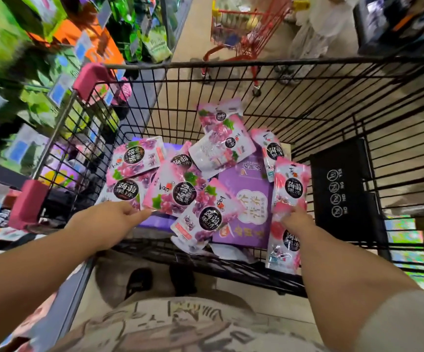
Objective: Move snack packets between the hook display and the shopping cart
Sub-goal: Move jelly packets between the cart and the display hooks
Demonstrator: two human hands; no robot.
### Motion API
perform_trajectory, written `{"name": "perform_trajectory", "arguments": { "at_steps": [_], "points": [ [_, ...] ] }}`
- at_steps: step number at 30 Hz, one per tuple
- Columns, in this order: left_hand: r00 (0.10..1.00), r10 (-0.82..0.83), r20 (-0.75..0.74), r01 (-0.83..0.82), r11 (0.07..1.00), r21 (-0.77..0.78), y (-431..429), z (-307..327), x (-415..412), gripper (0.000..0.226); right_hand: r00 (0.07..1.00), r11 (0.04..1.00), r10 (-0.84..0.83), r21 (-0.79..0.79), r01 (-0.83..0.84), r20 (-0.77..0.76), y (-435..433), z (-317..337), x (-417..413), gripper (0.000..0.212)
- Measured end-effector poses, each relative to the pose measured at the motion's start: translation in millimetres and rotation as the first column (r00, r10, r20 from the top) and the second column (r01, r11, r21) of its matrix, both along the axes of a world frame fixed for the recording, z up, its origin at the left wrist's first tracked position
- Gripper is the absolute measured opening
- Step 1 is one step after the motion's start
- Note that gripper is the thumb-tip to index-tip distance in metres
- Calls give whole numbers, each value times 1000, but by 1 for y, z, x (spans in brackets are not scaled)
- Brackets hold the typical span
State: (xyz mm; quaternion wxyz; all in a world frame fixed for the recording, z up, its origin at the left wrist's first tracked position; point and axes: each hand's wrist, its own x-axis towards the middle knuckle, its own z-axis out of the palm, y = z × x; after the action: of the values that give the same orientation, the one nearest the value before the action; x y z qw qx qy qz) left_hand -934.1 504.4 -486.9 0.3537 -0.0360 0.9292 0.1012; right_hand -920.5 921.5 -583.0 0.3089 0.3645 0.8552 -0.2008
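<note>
Grape packet (pixel 177 191) lies atop the heap in the shopping cart (pixel 231 64), near corner pinched by the left hand (pixel 109 222). Pink packet (pixel 291 184) is at the cart's right side, lower edge pinched by the right hand (pixel 297 222).

Risks: both holds sit on thin glossy edges and could slip on lifting. Overlapping neighbours may drag along or slide off the purple box (pixel 249 199). Hook display (pixel 155 44), left, is blurred.

Both arms reach forward over the near rim, backs of hands up, each grip clamped on its packet.
</note>
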Motion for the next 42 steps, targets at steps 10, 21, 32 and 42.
{"name": "perform_trajectory", "arguments": {
  "at_steps": [10,21,32,42],
  "points": [
    [999,4,-40,-5,1000,-9,3,4,7,56,966,949,256,187,-256,26,1,-13,-4,43],
    [999,14,-44,-15,1000,-15,4,9,9,58,828,829,560,-48,-558,35,-25,13,-35,21],
    [1000,15,5,-15,1000,4,5,13,9,77,716,548,639,-488,-680,-280,-122,116,-69,32],
    [996,28,-90,-16,992,125,0,14,10,71,707,283,436,-661,-696,-557,-212,156,-89,22]
  ]
}}
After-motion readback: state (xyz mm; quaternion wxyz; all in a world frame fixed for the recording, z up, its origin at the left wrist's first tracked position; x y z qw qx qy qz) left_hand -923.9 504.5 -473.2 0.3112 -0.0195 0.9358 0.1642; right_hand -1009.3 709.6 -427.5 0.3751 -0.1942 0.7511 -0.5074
